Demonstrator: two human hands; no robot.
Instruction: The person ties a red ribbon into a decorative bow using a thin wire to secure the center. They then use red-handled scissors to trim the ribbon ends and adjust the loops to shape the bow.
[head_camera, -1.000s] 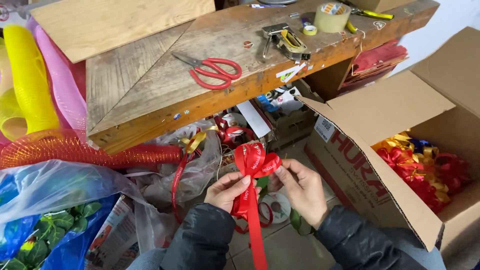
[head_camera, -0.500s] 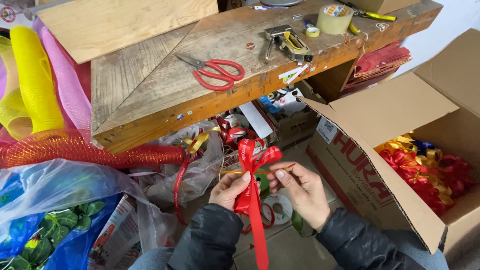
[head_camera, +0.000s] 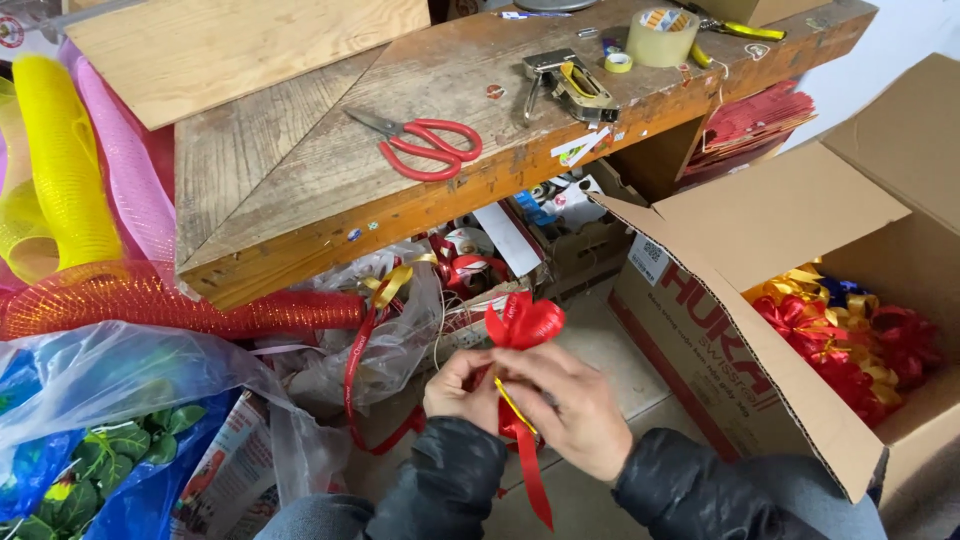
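Observation:
My left hand (head_camera: 462, 390) and my right hand (head_camera: 567, 405) are pressed together below the bench, both gripping a red ribbon bow (head_camera: 524, 322). The bow's loops stand just above my fingers. Its red tail (head_camera: 530, 475) hangs down between my dark sleeves, and a thin yellow strip runs along my right hand's fingers. Red-handled scissors (head_camera: 428, 148) lie on the wooden workbench (head_camera: 300, 190) above my hands.
An open cardboard box (head_camera: 760, 330) at the right holds several red, gold and blue bows (head_camera: 850, 335). A stapler (head_camera: 565, 82) and tape roll (head_camera: 661, 36) sit on the bench. Mesh rolls (head_camera: 70, 190) and plastic bags (head_camera: 110, 390) fill the left; clutter lies under the bench.
My hands have closed together around the bow's centre, the right hand now covering the left's fingers. The bow's loops look more bunched than before.

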